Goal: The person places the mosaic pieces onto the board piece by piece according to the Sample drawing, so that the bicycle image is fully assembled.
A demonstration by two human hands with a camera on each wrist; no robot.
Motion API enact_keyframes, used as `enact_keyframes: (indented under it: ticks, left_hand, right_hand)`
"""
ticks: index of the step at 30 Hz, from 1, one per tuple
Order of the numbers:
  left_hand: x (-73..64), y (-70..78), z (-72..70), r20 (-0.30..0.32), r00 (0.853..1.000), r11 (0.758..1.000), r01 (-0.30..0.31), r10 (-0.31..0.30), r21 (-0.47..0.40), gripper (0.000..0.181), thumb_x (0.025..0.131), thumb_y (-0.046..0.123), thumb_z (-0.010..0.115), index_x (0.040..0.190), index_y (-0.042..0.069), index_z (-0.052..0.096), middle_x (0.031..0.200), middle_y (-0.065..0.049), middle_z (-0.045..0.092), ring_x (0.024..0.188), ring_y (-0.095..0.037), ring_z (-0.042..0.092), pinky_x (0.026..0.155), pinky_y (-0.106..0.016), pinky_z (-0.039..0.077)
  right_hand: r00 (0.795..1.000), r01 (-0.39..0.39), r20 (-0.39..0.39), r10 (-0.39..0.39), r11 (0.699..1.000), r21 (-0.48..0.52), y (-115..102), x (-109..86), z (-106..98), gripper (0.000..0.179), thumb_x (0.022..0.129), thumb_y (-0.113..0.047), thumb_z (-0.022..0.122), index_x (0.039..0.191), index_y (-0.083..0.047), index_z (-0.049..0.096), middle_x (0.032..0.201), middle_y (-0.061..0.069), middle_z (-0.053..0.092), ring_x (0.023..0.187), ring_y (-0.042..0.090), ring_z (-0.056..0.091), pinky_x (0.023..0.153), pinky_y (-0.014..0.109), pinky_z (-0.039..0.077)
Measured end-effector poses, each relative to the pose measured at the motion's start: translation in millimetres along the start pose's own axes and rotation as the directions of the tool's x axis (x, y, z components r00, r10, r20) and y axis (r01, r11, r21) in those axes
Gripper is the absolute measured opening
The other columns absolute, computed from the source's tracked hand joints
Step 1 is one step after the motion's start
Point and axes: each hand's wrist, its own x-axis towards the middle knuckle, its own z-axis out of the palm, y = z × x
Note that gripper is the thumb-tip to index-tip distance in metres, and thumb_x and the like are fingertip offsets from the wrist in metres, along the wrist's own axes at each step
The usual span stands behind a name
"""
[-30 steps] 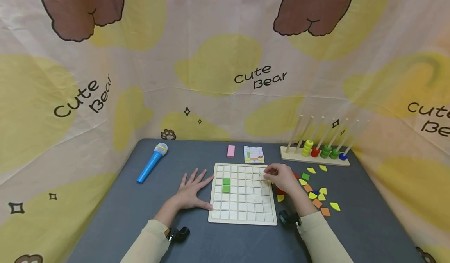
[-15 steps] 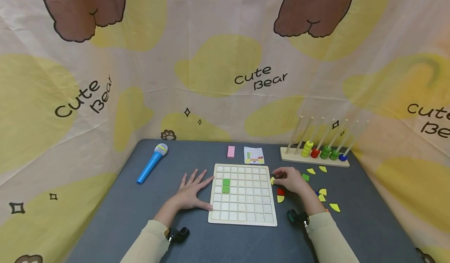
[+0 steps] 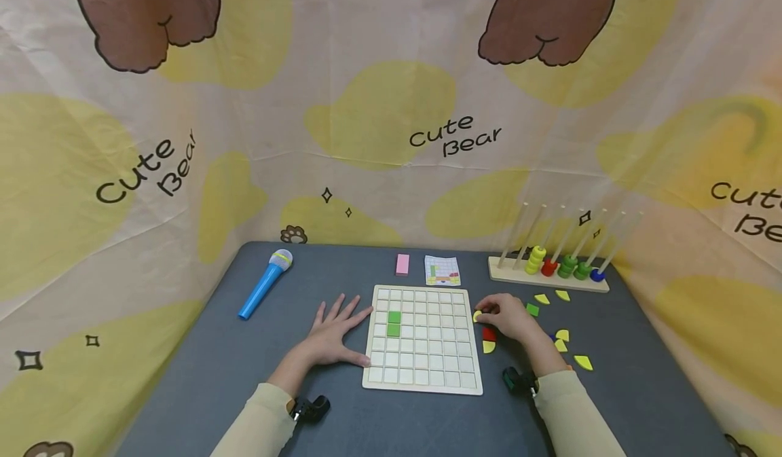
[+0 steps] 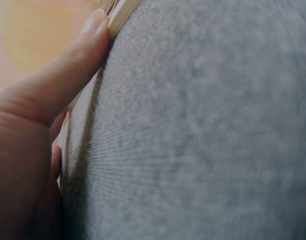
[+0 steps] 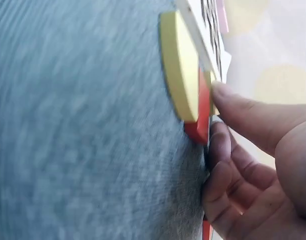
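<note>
A white gridded board (image 3: 421, 365) with two green square tiles (image 3: 394, 323) in its cells lies on the table. My left hand (image 3: 328, 338) is spread at its left edge, thumb and fingertips touching the rim; the thumb (image 4: 68, 75) shows against the edge in the left wrist view. Just off the right edge, my right hand (image 3: 508, 314) pinches a small yellow curved tile (image 3: 477, 316) between thumb and finger. Nearer me lie a red tile (image 3: 489, 334) and a yellow quarter-round tile (image 3: 489, 347), both close to the board; the right wrist view shows this yellow tile (image 5: 180, 65) large.
Several yellow tiles (image 3: 583, 362) and a green tile (image 3: 533, 309) are scattered at the right, some hidden by my forearm. Behind the board are a pattern card (image 3: 442, 271) and a pink block (image 3: 402, 265). A peg stand with rings (image 3: 548, 280) and a toy microphone (image 3: 265, 284) stand farther out.
My right hand has moved right, from over the board's upper right edge to the yellow tile beside it. My left hand and the green tiles on the board stay put.
</note>
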Motion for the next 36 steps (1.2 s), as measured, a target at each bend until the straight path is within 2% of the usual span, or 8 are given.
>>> enact_keyframes:
  ticks: [4, 7, 9, 15, 17, 21, 24, 36]
  left_hand:
    - [-0.8, 0.1, 0.4, 0.000, 1.000, 1.000, 0.004, -0.004, -0.003, 0.114, 0.066, 0.078, 0.076, 0.160, 0.038, 0.025, 0.171, 0.000, 0.011, 0.157, -0.035, -0.006, 0.119, -0.067, -0.011]
    - [-0.6, 0.1, 0.6, -0.001, 1.000, 1.000, 0.008, -0.008, -0.003, 0.115, 0.066, 0.079, 0.076, 0.160, 0.039, 0.025, 0.171, 0.001, 0.010, 0.157, -0.035, -0.006, 0.119, -0.066, -0.011]
    - [0.0, -0.1, 0.8, -0.001, 1.000, 1.000, 0.008, -0.008, -0.002, 0.115, 0.065, 0.080, 0.075, 0.160, 0.039, 0.025, 0.171, 0.001, 0.010, 0.157, -0.035, -0.006, 0.119, -0.066, -0.011]
    - [0.7, -2.0, 2.2, -0.006, 1.000, 1.000, 0.002, -0.002, 0.004, 0.116, 0.065, 0.081, 0.074, 0.160, 0.039, 0.024, 0.171, 0.001, 0.010, 0.157, -0.035, -0.006, 0.119, -0.067, -0.011]
    - [0.9, -2.6, 2.6, -0.008, 1.000, 1.000, 0.001, -0.001, 0.002, 0.116, 0.065, 0.081, 0.074, 0.160, 0.039, 0.024, 0.171, 0.001, 0.010, 0.157, -0.035, -0.005, 0.119, -0.067, -0.011]
    - [1.3, -3.0, 3.1, -0.011, 1.000, 1.000, -0.001, 0.001, 0.003, 0.115, 0.065, 0.081, 0.074, 0.160, 0.040, 0.024, 0.171, 0.002, 0.011, 0.157, -0.035, -0.005, 0.119, -0.067, -0.010]
    - [1.0, -3.0, 3.2, -0.011, 1.000, 1.000, 0.002, -0.002, -0.002, 0.115, 0.065, 0.081, 0.074, 0.160, 0.041, 0.024, 0.171, 0.002, 0.011, 0.157, -0.035, -0.005, 0.119, -0.067, -0.011]
    - [-1.3, 0.6, 0.2, -0.008, 1.000, 1.000, 0.005, -0.005, -0.009, 0.114, 0.066, 0.078, 0.077, 0.160, 0.039, 0.025, 0.171, 0.001, 0.011, 0.157, -0.035, -0.006, 0.119, -0.067, -0.011]
  right_hand:
    - [1.000, -0.009, -0.010, 0.009, 1.000, 0.012, 2.5, -0.3, -0.2, 0.016, 0.087, -0.019, 0.081, 0.096, -0.011, 0.071, 0.087, 0.004, 0.064, 0.078, 0.019, 0.054, 0.069, 0.030, 0.046]
    - [1.000, -0.013, -0.005, 0.013, 0.999, 0.031, 4.4, -0.2, -0.5, 0.018, 0.086, -0.020, 0.082, 0.094, -0.011, 0.069, 0.085, 0.004, 0.061, 0.079, 0.020, 0.053, 0.069, 0.030, 0.045]
    - [1.000, 0.000, -0.005, 0.001, 0.999, 0.038, 5.5, 0.0, -0.8, 0.017, 0.088, -0.020, 0.080, 0.099, -0.011, 0.070, 0.087, 0.005, 0.062, 0.081, 0.021, 0.054, 0.071, 0.031, 0.047]
    - [0.996, 0.072, -0.052, -0.071, 0.997, 0.006, 4.0, -1.2, -3.6, 0.023, 0.096, -0.020, 0.070, 0.117, -0.012, 0.074, 0.112, 0.010, 0.071, 0.093, 0.023, 0.058, 0.086, 0.043, 0.054]
    - [0.993, 0.090, -0.083, -0.088, 0.996, 0.020, 1.0, -1.6, -5.2, 0.021, 0.097, -0.019, 0.068, 0.115, -0.011, 0.075, 0.110, 0.010, 0.072, 0.091, 0.023, 0.057, 0.083, 0.041, 0.053]
    - [0.984, 0.108, -0.152, -0.097, 0.992, 0.069, -7.4, -2.5, -8.2, 0.017, 0.097, -0.019, 0.069, 0.110, -0.010, 0.074, 0.095, 0.006, 0.070, 0.081, 0.022, 0.055, 0.071, 0.031, 0.048]
    - [0.979, 0.110, -0.184, -0.092, 0.990, 0.087, -14.4, -2.4, -8.0, 0.014, 0.095, -0.018, 0.071, 0.105, -0.009, 0.072, 0.088, 0.005, 0.068, 0.076, 0.020, 0.056, 0.066, 0.028, 0.049]
    - [0.978, 0.150, -0.159, -0.133, 0.983, 0.105, -44.8, -2.3, 1.9, 0.010, 0.093, -0.021, 0.075, 0.100, -0.013, 0.075, 0.091, 0.003, 0.071, 0.080, 0.019, 0.060, 0.068, 0.028, 0.052]
